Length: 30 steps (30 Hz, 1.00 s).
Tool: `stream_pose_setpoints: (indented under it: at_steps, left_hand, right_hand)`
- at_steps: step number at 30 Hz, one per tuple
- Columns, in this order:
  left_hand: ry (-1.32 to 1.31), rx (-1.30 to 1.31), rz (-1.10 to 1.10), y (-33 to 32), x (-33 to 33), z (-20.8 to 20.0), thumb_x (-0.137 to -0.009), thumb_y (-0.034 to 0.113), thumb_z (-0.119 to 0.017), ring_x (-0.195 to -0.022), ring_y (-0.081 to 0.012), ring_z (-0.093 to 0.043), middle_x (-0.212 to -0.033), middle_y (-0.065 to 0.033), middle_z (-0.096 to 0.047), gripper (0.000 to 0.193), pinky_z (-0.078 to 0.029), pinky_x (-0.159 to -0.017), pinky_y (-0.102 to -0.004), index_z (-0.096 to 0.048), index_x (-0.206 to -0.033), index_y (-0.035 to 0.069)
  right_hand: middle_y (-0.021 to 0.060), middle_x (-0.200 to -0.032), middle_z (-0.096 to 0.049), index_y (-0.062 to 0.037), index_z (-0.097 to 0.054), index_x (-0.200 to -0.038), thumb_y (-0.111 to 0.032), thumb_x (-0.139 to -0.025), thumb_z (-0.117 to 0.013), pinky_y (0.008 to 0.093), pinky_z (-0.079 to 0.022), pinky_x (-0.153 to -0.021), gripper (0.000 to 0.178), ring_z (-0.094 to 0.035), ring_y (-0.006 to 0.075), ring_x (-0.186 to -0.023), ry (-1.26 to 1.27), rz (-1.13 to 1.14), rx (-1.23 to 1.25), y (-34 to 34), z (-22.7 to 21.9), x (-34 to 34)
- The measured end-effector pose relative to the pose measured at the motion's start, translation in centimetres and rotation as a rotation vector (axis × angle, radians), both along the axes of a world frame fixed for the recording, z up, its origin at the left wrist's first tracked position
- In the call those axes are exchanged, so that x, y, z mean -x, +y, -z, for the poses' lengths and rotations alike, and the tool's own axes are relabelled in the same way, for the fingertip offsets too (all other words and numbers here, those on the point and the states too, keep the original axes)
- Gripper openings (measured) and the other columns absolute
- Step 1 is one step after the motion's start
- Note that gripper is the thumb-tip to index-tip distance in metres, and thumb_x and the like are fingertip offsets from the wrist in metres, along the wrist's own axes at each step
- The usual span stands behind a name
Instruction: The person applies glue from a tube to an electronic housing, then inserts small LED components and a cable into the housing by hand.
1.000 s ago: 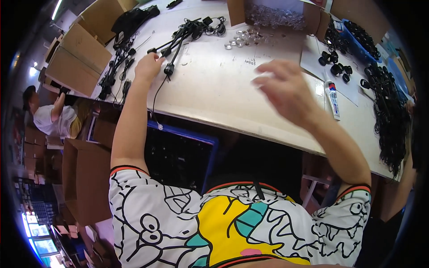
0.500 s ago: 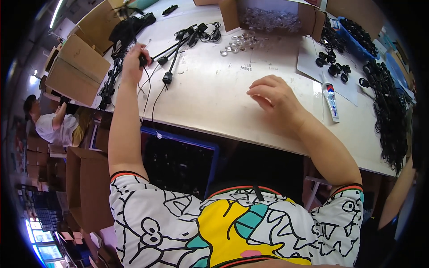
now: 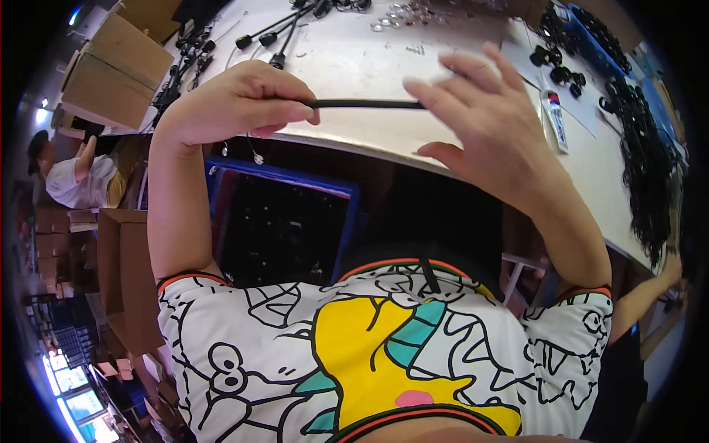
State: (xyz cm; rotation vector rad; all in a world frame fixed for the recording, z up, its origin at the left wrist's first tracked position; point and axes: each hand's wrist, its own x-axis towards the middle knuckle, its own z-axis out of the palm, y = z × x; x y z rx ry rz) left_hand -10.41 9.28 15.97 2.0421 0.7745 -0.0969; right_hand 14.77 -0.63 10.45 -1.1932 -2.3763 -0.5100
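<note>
Black, slim and straight: a rod (image 3: 365,104), gripped near its left part by the left hand (image 3: 247,102), thumb and forefinger pinching, other fingers curled. Its left end is hidden in the grip. Right hand (image 3: 487,122) blurred, fingers spread and thumb apart, closed on nothing; the rod's visible run ends at its fingertips, contact unclear.

Position: rod lies roughly level across the view between the 2 hands, over the near part of the bench (image 3: 354,70).

Handling, judged by eye: likely light, since 1 pinch carries it. No sag over the visible span, so probably fairly stiff; bending not tested. Dull surface, slip risk looks low. Best hold: thumb and finger on the plain shaft, 1 hand toward each end, without a hard squeeze.

Outward: 2 thin wires (image 3: 257,157) with small bright tips hang below the left hand; whether they join the rod, cannot tell. Beyond, black corded parts (image 3: 277,59) on the bench, then clear pieces (image 3: 402,16), which look hard and slippery. Right side: a glue-like tube (image 3: 555,122), small black round parts (image 3: 565,76), a heap of black cords (image 3: 646,184), likely prone to tangling.
</note>
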Motion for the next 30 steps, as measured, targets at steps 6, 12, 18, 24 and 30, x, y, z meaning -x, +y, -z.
stream_pose_setpoints:
  at_steps: [6, 12, 18, 24, 30]
  left_hand:
    - [-0.947, -0.858, -0.138, -1.9, 0.7, 3.1, -0.085, 0.021, -0.050, -0.066, -0.0154, -0.048, -0.069, -0.0070, -0.053, 0.025, -0.037, -0.060, -0.0252, -0.059, -0.091, -0.001]
    - [-1.051, 0.053, -0.529, -7.6, -3.4, 11.2, -0.090, 0.031, -0.040, -0.074, -0.0172, -0.055, -0.082, -0.0132, -0.057, 0.038, -0.042, -0.071, -0.0251, -0.049, -0.105, -0.003]
    - [-1.294, 0.562, -0.407, -6.9, -8.8, 13.9, -0.090, 0.018, -0.041, -0.081, -0.0190, -0.058, -0.090, -0.0128, -0.057, 0.035, -0.045, -0.079, -0.0288, -0.038, -0.119, -0.003]
    - [-1.173, 0.536, -0.407, -8.6, -11.4, 15.0, -0.085, 0.012, -0.050, -0.063, -0.0105, -0.050, -0.072, -0.0046, -0.052, 0.023, -0.047, -0.061, -0.0241, -0.052, -0.103, -0.002]
    - [-1.137, 0.461, -0.372, -9.0, -12.2, 16.0, -0.084, 0.011, -0.052, -0.058, -0.0070, -0.044, -0.068, -0.0019, -0.050, 0.015, -0.036, -0.051, -0.0186, -0.054, -0.094, -0.001]
  right_hand:
    - [0.0087, -0.070, -0.055, -0.0018, -0.056, -0.080, -0.010, -0.076, -0.058, 0.0270, -0.042, -0.055, 0.009, -0.054, 0.0193, -0.064, 0.375, 0.101, 0.269, -3.6, 2.9, -0.2]
    - [0.0095, -0.065, -0.053, -0.0027, -0.054, -0.079, -0.012, -0.080, -0.052, 0.0306, -0.041, -0.056, 0.010, -0.052, 0.0227, -0.064, 0.850, 0.166, 0.776, -6.6, 5.8, -1.3]
    - [0.0107, -0.078, -0.057, -0.0035, -0.056, -0.090, -0.017, -0.077, -0.059, 0.0310, -0.044, -0.065, 0.019, -0.055, 0.0252, -0.073, 0.783, 0.102, 0.636, -7.0, 8.9, -0.9]
    - [0.0164, -0.101, -0.055, -0.0013, -0.050, -0.111, -0.020, -0.076, -0.058, 0.0320, -0.041, -0.080, 0.041, -0.052, 0.0289, -0.094, 0.601, -0.123, 0.255, -2.9, 2.9, -2.9]
    - [0.0103, -0.088, -0.058, -0.0011, -0.057, -0.095, -0.029, -0.075, -0.061, 0.0240, -0.043, -0.064, 0.034, -0.055, 0.0161, -0.075, 0.423, 0.071, 0.705, -2.3, -1.3, -2.6]
